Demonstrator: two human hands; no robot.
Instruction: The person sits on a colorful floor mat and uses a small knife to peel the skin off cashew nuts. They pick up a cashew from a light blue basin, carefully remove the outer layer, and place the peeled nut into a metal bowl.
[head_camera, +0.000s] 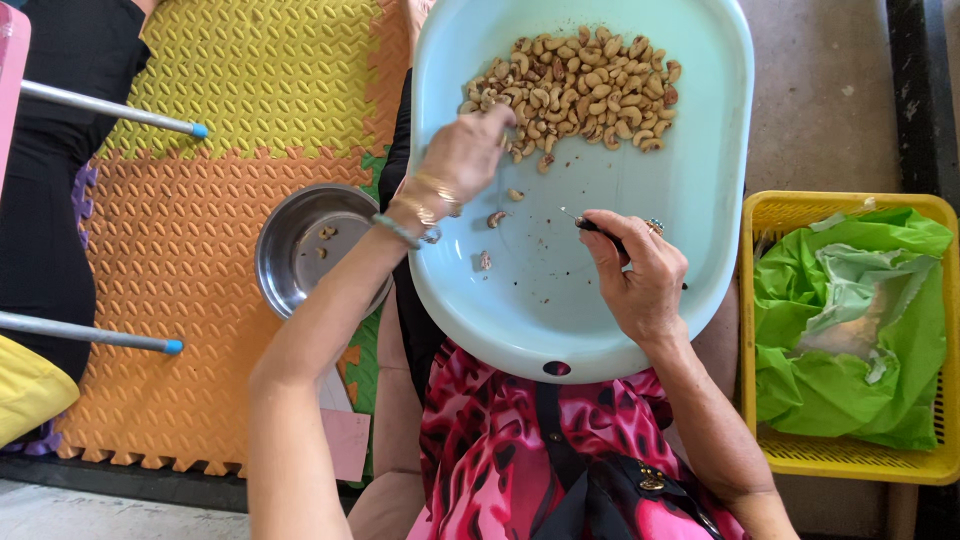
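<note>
A heap of cashew nuts (575, 90) is gathered at the twelve o'clock end of a pale blue plastic basin (700, 200) resting on the lap. The left hand (465, 155) is reached into the heap's near edge, fingers curled; whether a nut is pinched cannot be told. The right hand (640, 270), at five o'clock of the heap, is clenched on a small dark-handled pick (592, 224), tip pointed inward, seemingly kept ready for shelling. A few loose nuts (497, 218) lie between the hands. At nine o'clock a steel bowl (285, 265) holds scraps; at three o'clock stands a yellow basket (770, 330) lined with a green bag (850, 380).
</note>
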